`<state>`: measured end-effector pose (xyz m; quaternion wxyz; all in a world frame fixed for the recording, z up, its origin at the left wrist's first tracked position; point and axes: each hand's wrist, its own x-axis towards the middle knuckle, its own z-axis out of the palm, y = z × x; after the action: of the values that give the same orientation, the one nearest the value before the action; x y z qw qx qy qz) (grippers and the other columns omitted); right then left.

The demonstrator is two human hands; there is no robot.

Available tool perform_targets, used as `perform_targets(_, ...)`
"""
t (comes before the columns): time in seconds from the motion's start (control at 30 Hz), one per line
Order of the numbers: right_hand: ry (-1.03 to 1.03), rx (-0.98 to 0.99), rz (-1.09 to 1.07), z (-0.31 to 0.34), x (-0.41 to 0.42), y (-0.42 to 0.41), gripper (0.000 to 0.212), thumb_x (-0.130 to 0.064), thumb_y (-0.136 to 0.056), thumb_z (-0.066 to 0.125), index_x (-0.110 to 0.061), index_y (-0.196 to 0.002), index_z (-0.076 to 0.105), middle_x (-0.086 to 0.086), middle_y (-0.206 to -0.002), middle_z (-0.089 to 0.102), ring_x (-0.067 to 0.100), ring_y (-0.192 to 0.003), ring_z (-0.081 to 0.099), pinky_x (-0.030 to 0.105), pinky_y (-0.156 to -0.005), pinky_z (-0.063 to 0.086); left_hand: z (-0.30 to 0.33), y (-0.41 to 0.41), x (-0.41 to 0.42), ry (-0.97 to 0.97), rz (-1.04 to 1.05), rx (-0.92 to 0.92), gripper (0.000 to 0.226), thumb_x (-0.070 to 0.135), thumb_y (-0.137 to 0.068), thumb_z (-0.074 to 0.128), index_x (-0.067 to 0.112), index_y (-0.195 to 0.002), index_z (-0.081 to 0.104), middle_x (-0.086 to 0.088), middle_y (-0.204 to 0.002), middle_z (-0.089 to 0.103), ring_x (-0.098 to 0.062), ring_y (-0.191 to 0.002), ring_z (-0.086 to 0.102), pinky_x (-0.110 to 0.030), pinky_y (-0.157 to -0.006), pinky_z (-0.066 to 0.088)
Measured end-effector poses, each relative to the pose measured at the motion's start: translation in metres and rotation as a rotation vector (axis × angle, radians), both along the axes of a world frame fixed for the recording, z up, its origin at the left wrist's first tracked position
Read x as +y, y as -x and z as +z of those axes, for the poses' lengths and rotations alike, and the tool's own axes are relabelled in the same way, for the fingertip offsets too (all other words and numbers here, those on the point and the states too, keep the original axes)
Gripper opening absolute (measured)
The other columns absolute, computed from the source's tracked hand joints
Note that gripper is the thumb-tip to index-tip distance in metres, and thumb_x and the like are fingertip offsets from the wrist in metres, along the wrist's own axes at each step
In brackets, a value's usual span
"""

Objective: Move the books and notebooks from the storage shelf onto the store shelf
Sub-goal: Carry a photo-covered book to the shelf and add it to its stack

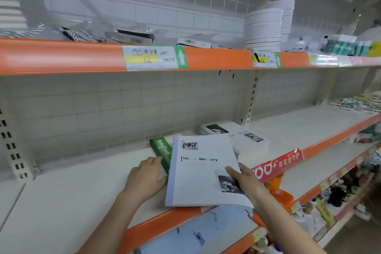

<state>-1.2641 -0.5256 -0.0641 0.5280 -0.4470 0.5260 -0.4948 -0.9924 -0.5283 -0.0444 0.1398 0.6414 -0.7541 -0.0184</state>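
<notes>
White book [203, 173], frame centre, over store shelf [61, 198]: right hand [245, 181] fingers pinch its lower right corner. Left hand [145, 179] fingers flat, touching green notebook [164, 153]. 2 more white books [237, 134] lie behind.

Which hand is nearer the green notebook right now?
Left. The left hand touches the green notebook at its near end; the right hand grips the white book farther right.

the white notebook [203, 171] has a matt paper cover; the green notebook [162, 151] beside it looks smooth and slightly glossy. the shelf board [61, 202] is matt painted metal, its orange edge strip [61, 55] glossy plastic.
</notes>
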Motion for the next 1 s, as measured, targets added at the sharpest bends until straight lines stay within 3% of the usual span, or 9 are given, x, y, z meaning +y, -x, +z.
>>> perform_targets(0.17,0.011,-0.027,0.030,0.004,-0.025,0.023,0.022,-0.015,-0.097,0.052,-0.009,-0.118,0.058,0.008,-0.097,0.072,0.017,-0.071,0.072,0.021,-0.050,0.052,0.007,0.025,-0.027,-0.008,0.003,-0.016,0.056,0.044,-0.091,0.050,0.022,-0.139,0.034,-0.001,-0.136,0.046,-0.020,-0.121,0.046,-0.033,-0.091,0.044)
perform_targets(0.27,0.016,-0.009,0.028,0.004,-0.036,0.035,0.022,-0.018,-0.097,0.052,-0.011,-0.117,0.057,0.005,-0.097,0.071,0.014,-0.075,0.069,0.016,-0.050,0.051,0.009,0.038,-0.038,-0.019,-0.014,-0.031,0.058,0.040,-0.091,0.051,0.021,-0.142,0.031,-0.002,-0.140,0.043,-0.020,-0.125,0.043,-0.033,-0.092,0.043)
perform_targets(0.43,-0.012,-0.030,0.015,0.005,-0.055,0.049,0.021,-0.019,-0.097,0.053,-0.009,-0.114,0.059,0.012,-0.099,0.073,0.024,-0.078,0.071,0.028,-0.062,0.056,0.010,0.053,-0.052,-0.040,-0.001,-0.053,0.064,0.041,-0.091,0.051,0.021,-0.146,0.025,-0.001,-0.144,0.039,-0.020,-0.128,0.041,-0.034,-0.096,0.041)
perform_targets(0.5,-0.010,-0.050,0.025,0.005,-0.066,0.054,0.025,-0.023,-0.095,0.056,-0.009,-0.116,0.058,0.015,-0.107,0.070,0.028,-0.087,0.070,0.035,-0.072,0.057,0.013,0.059,-0.059,-0.037,0.000,-0.047,0.064,0.043,-0.091,0.051,0.022,-0.146,0.026,-0.001,-0.143,0.040,-0.020,-0.128,0.042,-0.033,-0.096,0.041)
perform_targets(0.6,0.007,0.018,0.021,-0.006,-0.092,0.068,0.061,-0.044,-0.083,0.068,-0.012,-0.132,0.051,0.012,-0.130,0.060,0.031,-0.113,0.060,0.049,-0.100,0.046,0.016,0.069,-0.067,-0.012,0.011,-0.055,0.063,0.045,-0.092,0.050,0.021,-0.145,0.027,-0.001,-0.143,0.040,-0.019,-0.128,0.041,-0.032,-0.097,0.040)
perform_targets(0.7,0.004,0.014,0.071,-0.009,-0.115,0.078,0.075,-0.050,-0.079,0.068,-0.012,-0.139,0.044,0.011,-0.138,0.053,0.029,-0.121,0.055,0.046,-0.103,0.044,0.018,0.079,-0.076,0.003,0.036,-0.063,0.062,0.045,-0.092,0.049,0.021,-0.145,0.027,0.000,-0.144,0.040,-0.018,-0.130,0.040,-0.030,-0.098,0.038)
perform_targets(0.77,-0.004,0.038,0.091,0.002,-0.124,0.080,0.049,-0.038,-0.090,0.061,-0.009,-0.129,0.052,0.008,-0.123,0.063,0.023,-0.106,0.063,0.033,-0.086,0.052,0.019,0.087,-0.082,-0.001,0.056,-0.066,0.062,0.044,-0.092,0.049,0.020,-0.146,0.027,0.000,-0.145,0.038,-0.018,-0.132,0.038,-0.031,-0.100,0.038)
perform_targets(0.83,0.005,0.073,0.121,0.005,-0.139,0.088,0.029,-0.025,-0.096,0.054,-0.008,-0.119,0.059,0.007,-0.108,0.070,0.018,-0.092,0.066,0.024,-0.071,0.049,0.019,0.096,-0.088,0.000,0.082,-0.071,0.062,0.045,-0.092,0.049,0.021,-0.145,0.028,0.000,-0.145,0.038,-0.019,-0.132,0.038,-0.032,-0.101,0.038)
perform_targets(1.0,0.000,0.120,0.186,0.012,-0.184,0.119,0.030,-0.028,-0.096,0.053,-0.015,-0.124,0.054,-0.006,-0.115,0.063,0.016,-0.104,0.059,0.028,-0.083,0.041,0.015,0.132,-0.113,-0.022,0.156,-0.070,0.062,0.041,-0.091,0.053,0.020,-0.144,0.030,0.000,-0.143,0.040,-0.021,-0.130,0.040,-0.033,-0.099,0.039)
